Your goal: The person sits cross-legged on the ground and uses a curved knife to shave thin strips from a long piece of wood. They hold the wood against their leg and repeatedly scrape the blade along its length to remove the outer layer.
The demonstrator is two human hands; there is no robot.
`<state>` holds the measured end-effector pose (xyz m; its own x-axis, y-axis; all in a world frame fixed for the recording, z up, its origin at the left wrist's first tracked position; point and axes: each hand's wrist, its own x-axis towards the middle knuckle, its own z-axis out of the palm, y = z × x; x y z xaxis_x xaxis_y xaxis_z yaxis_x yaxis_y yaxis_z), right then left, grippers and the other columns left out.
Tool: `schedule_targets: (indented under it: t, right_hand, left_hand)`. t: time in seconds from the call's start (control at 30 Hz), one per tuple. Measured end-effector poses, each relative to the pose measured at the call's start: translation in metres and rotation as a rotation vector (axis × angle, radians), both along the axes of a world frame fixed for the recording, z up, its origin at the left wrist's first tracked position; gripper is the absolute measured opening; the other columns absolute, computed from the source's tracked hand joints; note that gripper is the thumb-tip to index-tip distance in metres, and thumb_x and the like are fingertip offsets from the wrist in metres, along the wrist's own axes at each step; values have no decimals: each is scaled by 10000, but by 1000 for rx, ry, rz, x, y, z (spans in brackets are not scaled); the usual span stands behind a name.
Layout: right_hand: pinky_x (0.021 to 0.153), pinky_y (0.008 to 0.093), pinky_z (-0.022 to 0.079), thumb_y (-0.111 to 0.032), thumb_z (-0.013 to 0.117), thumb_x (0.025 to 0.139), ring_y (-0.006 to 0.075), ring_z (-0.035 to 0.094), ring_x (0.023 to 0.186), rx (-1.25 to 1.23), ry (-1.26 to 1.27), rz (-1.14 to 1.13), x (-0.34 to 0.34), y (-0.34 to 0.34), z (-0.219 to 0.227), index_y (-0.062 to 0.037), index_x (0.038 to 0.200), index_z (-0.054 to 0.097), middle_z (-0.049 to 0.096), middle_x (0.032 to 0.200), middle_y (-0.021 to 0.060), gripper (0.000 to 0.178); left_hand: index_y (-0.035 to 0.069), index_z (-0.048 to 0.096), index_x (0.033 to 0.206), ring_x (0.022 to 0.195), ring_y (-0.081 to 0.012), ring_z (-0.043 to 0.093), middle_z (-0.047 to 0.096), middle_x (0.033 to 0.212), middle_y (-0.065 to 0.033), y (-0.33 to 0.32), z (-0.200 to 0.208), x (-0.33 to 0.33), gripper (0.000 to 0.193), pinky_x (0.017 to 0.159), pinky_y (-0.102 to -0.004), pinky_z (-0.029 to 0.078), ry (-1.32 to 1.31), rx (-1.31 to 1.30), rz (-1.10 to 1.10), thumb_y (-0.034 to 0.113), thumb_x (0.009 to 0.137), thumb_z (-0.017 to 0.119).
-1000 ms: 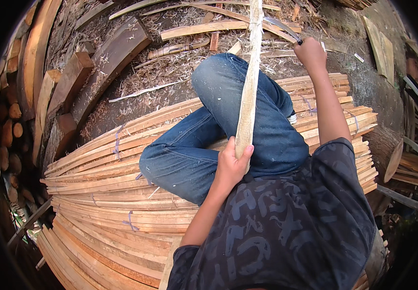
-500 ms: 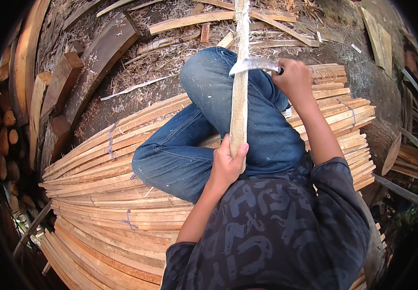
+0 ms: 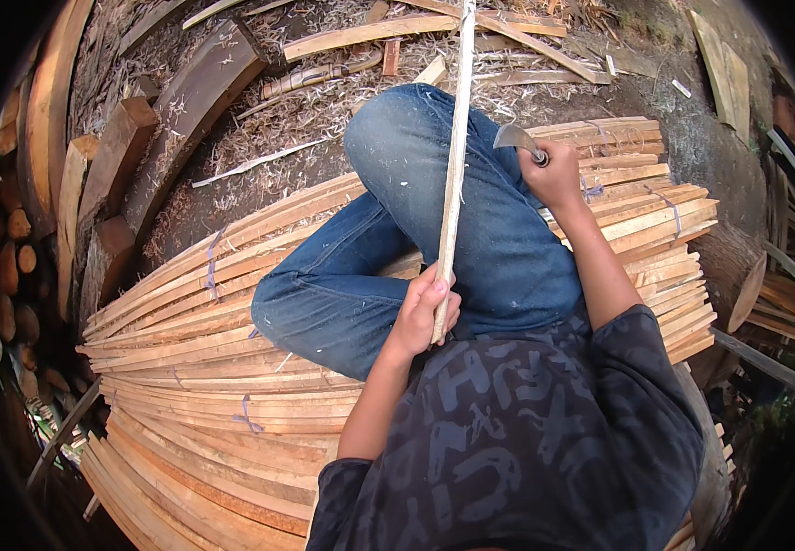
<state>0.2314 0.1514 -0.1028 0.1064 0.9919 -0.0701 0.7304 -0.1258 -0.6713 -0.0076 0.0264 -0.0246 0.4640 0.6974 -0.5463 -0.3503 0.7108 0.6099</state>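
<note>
A long, narrow wooden strip [image 3: 457, 156] runs from near my waist, over my raised thigh, to the upper edge of the view; its thin edge faces up. My left hand [image 3: 427, 308] is wrapped round its near end. To the right of the strip, my right hand [image 3: 555, 170] grips the dark handle of a knife with a curved blade [image 3: 513, 137]. The blade points left, toward the strip, and is apart from it. Beneath my crossed legs in jeans [image 3: 416, 174] lie stacked strips.
Bundles of wooden strips [image 3: 223, 344], tied with purple string [image 3: 247, 415], spread under me to both sides. Thick beams [image 3: 186, 119] lie at the far left. Shavings [image 3: 315, 115] and loose boards [image 3: 370, 39] cover the ground ahead. Cut logs [image 3: 19, 225] are piled at the left edge.
The knife has come off the strip and moved right with my right hand. My left hand has turned the strip from its broad face onto its thin edge.
</note>
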Motion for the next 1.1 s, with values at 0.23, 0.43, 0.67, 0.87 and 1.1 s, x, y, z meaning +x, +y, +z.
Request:
schedule_targets:
  t: [0.23, 0.43, 0.67, 0.87, 1.1]
  right_hand:
    - [585, 420, 519, -196, 688, 690, 336, 640, 617, 115, -241, 242, -12, 17, 38, -115, 711, 705, 632, 616, 137, 85]
    - [686, 451, 528, -251, 675, 722, 370, 657, 696, -38, -363, 9, -16, 57, 47, -67, 778, 723, 666, 726, 199, 197]
    - [667, 415, 526, -250, 666, 727, 346, 657, 687, 36, -142, -67, 16, 84, 33, -62, 790, 705, 666, 703, 166, 201]
    - [594, 395, 521, -194, 685, 668, 281, 652, 622, 212, -158, 447, -15, 27, 31, -149, 693, 687, 641, 615, 88, 52]
    - [687, 416, 539, -275, 696, 693, 333, 669, 735, -13, -369, -45, -16, 70, 32, -102, 790, 724, 674, 737, 169, 200]
  left_hand:
    - [112, 337, 837, 312, -86, 316, 348, 455, -8, -1, -9, -5, 412, 318, -203, 276, -268, -123, 14, 502, 957, 396]
    - [117, 327, 849, 315, -77, 338, 375, 451, 0, -2, -7, -1, 464, 320, -199, 254, -182, -93, 17, 565, 944, 400]
    - [118, 361, 843, 313, -74, 311, 363, 445, 9, -8, -15, -12, 445, 331, -194, 249, -294, -181, -2, 549, 942, 412]
    - [141, 347, 825, 311, -75, 346, 387, 454, 12, -10, -18, -2, 483, 339, -187, 254, -481, -189, -19, 611, 938, 358]
    - [135, 340, 834, 319, -67, 332, 378, 457, 22, -8, -14, 0, 522, 330, -187, 240, -367, -165, -15, 648, 926, 334]
